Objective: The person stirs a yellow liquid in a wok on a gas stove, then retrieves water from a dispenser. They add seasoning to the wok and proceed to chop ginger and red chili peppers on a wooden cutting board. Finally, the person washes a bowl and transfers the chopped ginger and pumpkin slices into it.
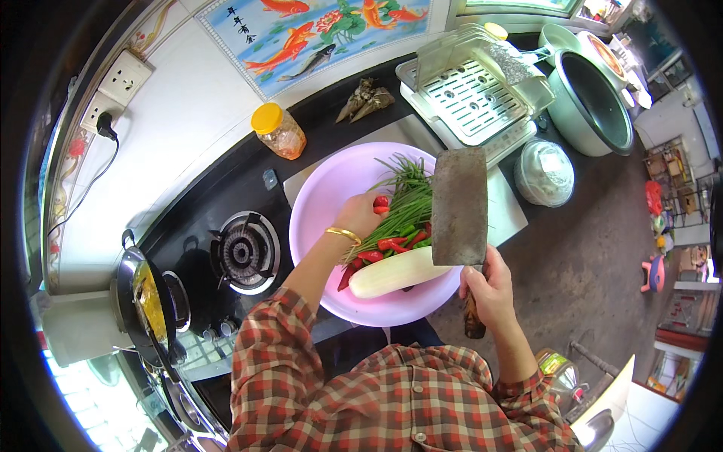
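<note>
A pale purple basin (308,226) stands on the black counter in front of me. In it lie long green chives (415,195), red and green chili peppers (390,244) and a long, pale, peeled vegetable (395,273), probably a white radish. Over the basin's left part, my left hand (358,217), with a gold bangle at the wrist, grips red chili peppers (381,202) beside the chives. My right hand (494,285) holds a cleaver (460,206) by its wooden handle at the basin's right side. Its broad, stained blade points away from me and hides part of the basin.
Left of the basin is a gas burner (245,251), with a wok (141,294) farther left. Behind stand a yellow-lidded jar (279,133) and two leaf-wrapped bundles (367,101). A slotted drainer tray (474,101), a plastic-wrapped bowl (544,172) and a large pot (593,104) are at the right.
</note>
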The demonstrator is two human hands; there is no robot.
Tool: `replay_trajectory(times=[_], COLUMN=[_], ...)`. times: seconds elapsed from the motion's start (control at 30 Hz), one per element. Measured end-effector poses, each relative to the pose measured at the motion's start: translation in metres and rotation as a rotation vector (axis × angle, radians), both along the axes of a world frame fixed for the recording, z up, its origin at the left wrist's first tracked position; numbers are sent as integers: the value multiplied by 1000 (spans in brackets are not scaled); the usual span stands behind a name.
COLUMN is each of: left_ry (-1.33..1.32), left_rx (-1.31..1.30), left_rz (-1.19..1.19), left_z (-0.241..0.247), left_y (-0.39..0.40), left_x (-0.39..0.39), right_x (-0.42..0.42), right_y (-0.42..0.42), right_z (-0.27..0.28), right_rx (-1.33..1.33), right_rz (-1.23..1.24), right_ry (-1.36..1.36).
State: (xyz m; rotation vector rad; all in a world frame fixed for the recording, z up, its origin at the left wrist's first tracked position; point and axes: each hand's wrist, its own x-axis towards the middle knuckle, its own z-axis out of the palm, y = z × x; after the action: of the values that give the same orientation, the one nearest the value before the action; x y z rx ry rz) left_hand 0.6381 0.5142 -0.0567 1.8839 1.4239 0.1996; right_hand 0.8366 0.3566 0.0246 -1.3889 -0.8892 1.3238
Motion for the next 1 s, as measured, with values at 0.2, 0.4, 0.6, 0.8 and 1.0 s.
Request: replay_trajectory(times=[0.2, 0.4, 0.6, 0.8, 1.0], left_ry=[96, 120, -178, -91, 105], left_rx=[311, 277, 414, 138, 83], left_rz=[-160, -289, -160, -486, -685], left_z=[7, 12, 24, 3, -25], left_y=[-4, -15, -3, -28, -31], left_x=[-16, -16, -24, -17, -9], right_x=[-1, -1, -1, -2, -3], right_y=[2, 4, 4, 5, 5], right_z=[2, 2, 4, 4, 5], right_rx=[1, -1, -5, -22, 4], right_rz=[6, 28, 48, 50, 62], right_ry=[-1, 25, 7, -9, 32])
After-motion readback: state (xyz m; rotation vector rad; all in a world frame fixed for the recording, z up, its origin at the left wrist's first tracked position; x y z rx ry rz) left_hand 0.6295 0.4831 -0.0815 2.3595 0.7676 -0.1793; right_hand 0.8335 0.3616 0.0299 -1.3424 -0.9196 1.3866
